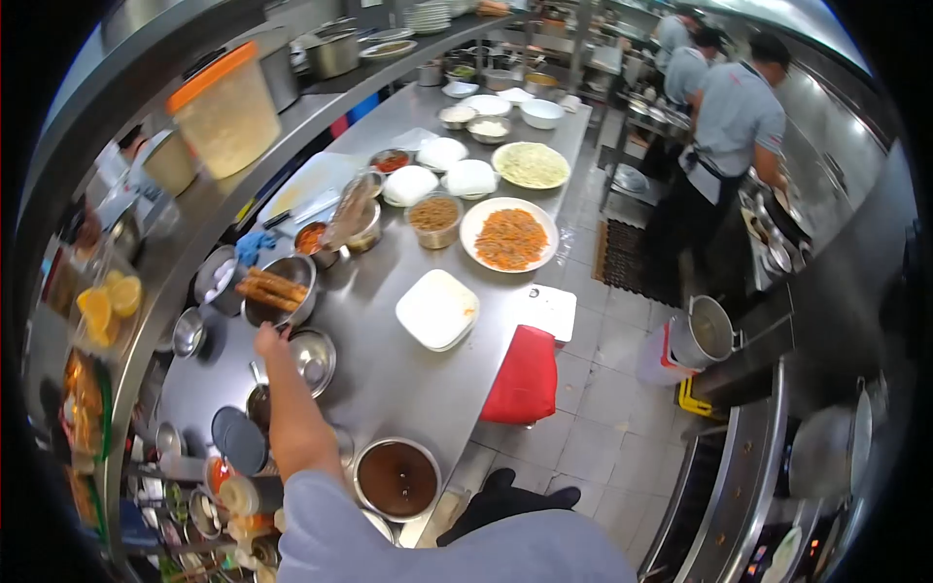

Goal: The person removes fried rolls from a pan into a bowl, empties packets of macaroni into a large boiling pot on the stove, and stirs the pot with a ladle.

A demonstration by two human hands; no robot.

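Note:
My left hand is reaching across the steel counter, closed at the near rim of a metal bowl. Inside that bowl lie several long golden-brown fried sticks. Just below the hand rests a wide empty-looking metal bowl. Beside it, near my forearm, is a smaller dark pan, partly hidden by the arm. A grey metal bowl with white contents stands to the left. My right hand is out of view.
The steel counter carries a plate of shredded orange food, a white square container and a pot of brown liquid. A red stool-like object stands by its edge. Co-workers stand at the right.

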